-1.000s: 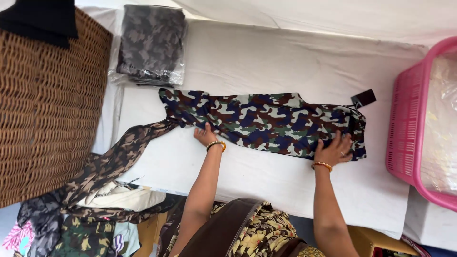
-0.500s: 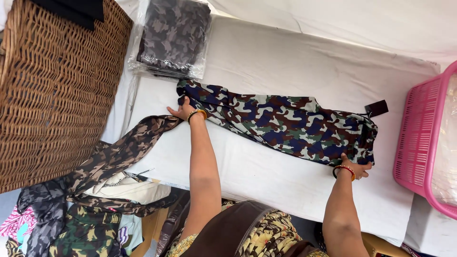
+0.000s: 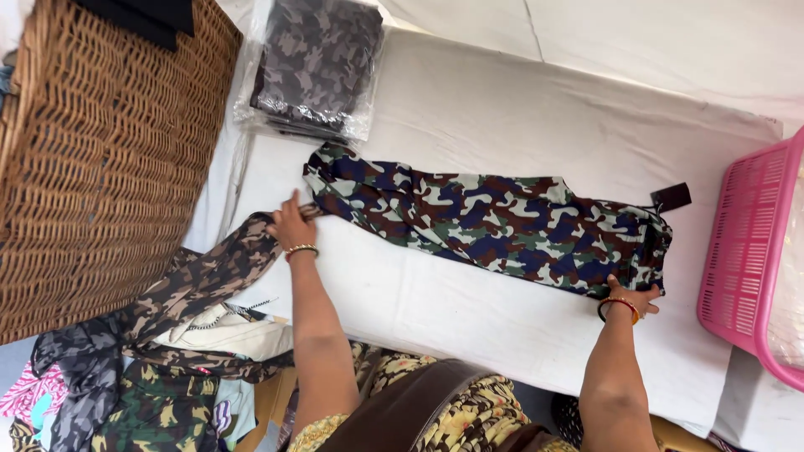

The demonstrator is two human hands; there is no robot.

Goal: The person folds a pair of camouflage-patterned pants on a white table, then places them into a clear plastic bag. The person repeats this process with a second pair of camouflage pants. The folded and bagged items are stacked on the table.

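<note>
A white cloth-covered table filled the middle in soft, even daylight. At the left stood a tall brown wicker basket; at the right edge, a pink plastic basket. A heap of patterned clothes lay near left.

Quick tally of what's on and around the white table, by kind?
Camo garment laid flat: 1
Bagged camo garment: 1
Wicker basket: 1
Pink basket: 1
Brown camo garment hanging off the table edge: 1
Hands on the flat garment: 2, left, right
Total: 7
</note>
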